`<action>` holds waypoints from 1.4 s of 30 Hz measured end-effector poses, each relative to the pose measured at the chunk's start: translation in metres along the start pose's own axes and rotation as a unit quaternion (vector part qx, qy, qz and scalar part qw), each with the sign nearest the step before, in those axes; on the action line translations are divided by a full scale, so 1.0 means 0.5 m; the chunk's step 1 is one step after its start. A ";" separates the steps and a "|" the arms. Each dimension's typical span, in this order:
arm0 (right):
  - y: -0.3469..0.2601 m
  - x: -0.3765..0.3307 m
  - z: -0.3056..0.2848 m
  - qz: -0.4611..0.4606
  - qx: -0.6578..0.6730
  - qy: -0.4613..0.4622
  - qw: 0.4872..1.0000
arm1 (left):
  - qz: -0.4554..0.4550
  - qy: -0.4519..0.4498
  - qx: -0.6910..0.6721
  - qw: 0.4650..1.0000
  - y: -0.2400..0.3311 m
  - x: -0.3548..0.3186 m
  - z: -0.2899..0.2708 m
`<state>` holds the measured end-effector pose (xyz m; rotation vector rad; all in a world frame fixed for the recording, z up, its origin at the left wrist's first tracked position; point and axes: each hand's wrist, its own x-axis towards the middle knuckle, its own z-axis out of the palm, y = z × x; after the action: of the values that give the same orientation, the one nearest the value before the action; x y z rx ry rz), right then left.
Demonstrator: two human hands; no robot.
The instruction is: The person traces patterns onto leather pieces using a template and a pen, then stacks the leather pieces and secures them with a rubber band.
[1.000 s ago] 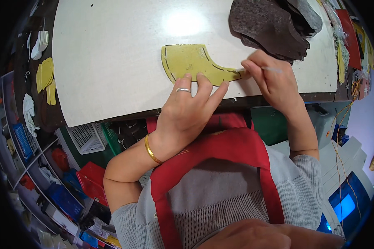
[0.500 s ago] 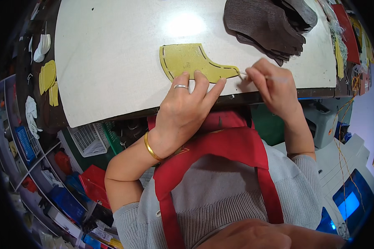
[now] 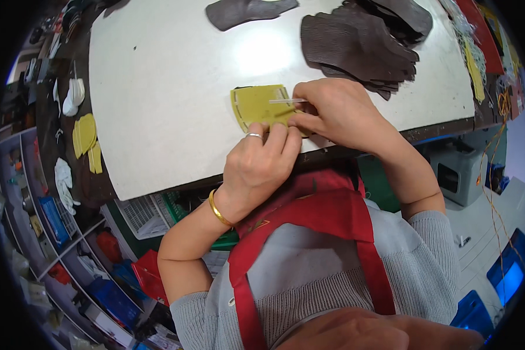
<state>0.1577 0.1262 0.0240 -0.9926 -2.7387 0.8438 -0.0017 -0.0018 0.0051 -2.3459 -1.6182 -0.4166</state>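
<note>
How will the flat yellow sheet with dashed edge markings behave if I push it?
The flat yellow sheet with dashed edge markings is likely light, since it looks thin. Its crisp outline and flat lie suggest moderate stiffness. With fingers of the left hand at its near edge, it will probably resist sliding.

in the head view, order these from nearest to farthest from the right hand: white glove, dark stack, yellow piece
1. Yellow piece: at the right hand's fingertips.
2. Dark stack: beyond the hand, slightly right.
3. White glove: far left.
</note>
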 end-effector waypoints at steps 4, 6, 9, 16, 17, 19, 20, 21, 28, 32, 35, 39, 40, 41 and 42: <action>0.014 0.000 -0.004 0.022 0.002 0.019 1.000 | 0.008 0.003 0.013 1.000 -0.005 0.008 -0.002; 0.021 0.012 -0.020 0.015 -0.002 0.017 1.000 | 0.012 0.001 -0.001 1.000 -0.010 0.015 -0.002; 0.028 0.037 -0.039 -0.001 -0.023 -0.005 1.000 | 0.011 -0.015 -0.014 1.000 -0.016 0.013 -0.002; 0.025 0.033 -0.024 -0.028 0.002 0.016 0.999 | -0.048 0.003 -0.044 0.998 -0.029 -0.027 -0.011; 0.021 0.025 -0.020 -0.004 0.008 0.034 0.999 | -0.064 0.010 -0.071 0.995 -0.024 -0.028 -0.012; 0.018 0.012 -0.012 0.031 0.119 0.037 0.992 | -0.093 0.023 -0.066 0.993 -0.011 -0.035 -0.001; 0.007 0.006 -0.013 0.046 0.161 0.043 0.985 | -0.102 0.033 -0.083 0.991 -0.010 -0.038 0.003; 0.008 0.009 -0.008 0.036 0.160 0.037 0.986 | -0.111 0.036 -0.077 0.990 -0.015 -0.042 0.004; 0.022 0.000 0.007 0.050 0.178 0.037 0.982 | -0.087 0.057 -0.083 0.991 -0.039 -0.039 0.001; 0.020 -0.001 0.006 0.060 0.169 0.035 0.983 | -0.071 0.047 -0.088 0.993 -0.047 -0.037 -0.001; 0.019 -0.005 0.012 0.042 0.141 0.059 0.987 | -0.066 0.048 -0.079 0.993 -0.050 -0.037 0.004; 0.028 -0.005 0.012 0.021 0.115 0.060 0.991 | -0.052 0.016 -0.078 0.995 -0.038 -0.018 -0.006; 0.032 -0.003 0.005 0.035 0.112 0.061 0.991 | -0.056 -0.011 -0.069 0.996 -0.039 -0.014 -0.013; 0.035 0.001 -0.009 0.059 0.127 0.032 0.990 | -0.057 -0.038 -0.060 0.996 -0.040 -0.011 -0.015; 0.040 -0.003 -0.024 0.084 0.143 0.004 0.986 | -0.055 -0.036 -0.039 0.997 -0.037 -0.009 -0.012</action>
<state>0.1735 0.1438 0.0234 -1.1689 -2.4570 1.2144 -0.0212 -0.0017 0.0096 -2.3601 -1.8029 -0.4287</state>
